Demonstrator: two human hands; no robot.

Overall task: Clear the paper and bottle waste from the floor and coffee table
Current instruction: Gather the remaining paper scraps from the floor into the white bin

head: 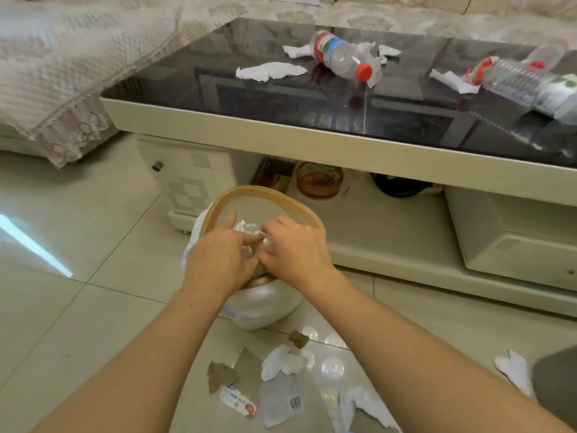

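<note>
Nearest, at 6 o'clock on pale floor tiles [78, 245]: torn white tissues [282, 360], brown scraps [221, 375], flat wrappers [281, 401]. Above, left hand [218, 260] and right hand [293, 248] both pinching crumpled clear plastic and white paper [249, 229] over tan-rimmed white-lined bin [265, 298]. Farther, 12 to 2 o'clock, black glass coffee table [218, 89]: red-capped clear bottle [342, 56], ribbed clear bottle [530, 85], scattered tissues [270, 71].

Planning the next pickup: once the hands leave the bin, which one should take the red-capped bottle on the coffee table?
Probably the right hand: the red-capped bottle lies up and right of both hands.
</note>
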